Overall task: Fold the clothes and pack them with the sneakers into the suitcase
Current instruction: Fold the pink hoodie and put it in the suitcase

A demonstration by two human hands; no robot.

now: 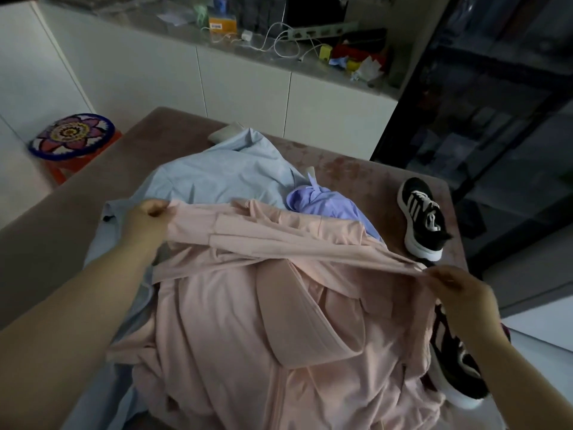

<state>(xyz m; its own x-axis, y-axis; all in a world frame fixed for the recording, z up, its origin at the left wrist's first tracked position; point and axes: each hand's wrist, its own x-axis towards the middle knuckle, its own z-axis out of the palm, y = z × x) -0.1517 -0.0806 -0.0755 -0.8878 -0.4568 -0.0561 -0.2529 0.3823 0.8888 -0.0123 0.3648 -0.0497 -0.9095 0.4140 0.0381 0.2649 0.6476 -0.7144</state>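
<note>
- Our left grip point(152, 212) and right grip point(455, 287) pinch the pink jacket point(248, 321), stretching its edge taut for folding.
- A sneaker point(424, 218) waits right, on the bench point(356, 169).

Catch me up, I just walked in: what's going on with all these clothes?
A person holds a pink jacket stretched between both hands, the left hand gripping one end and the right hand pinching the other, above a table. A light blue garment and a purple garment lie unfolded behind it. A far sneaker and a near sneaker sit at the table's right side. No suitcase shows.
</note>
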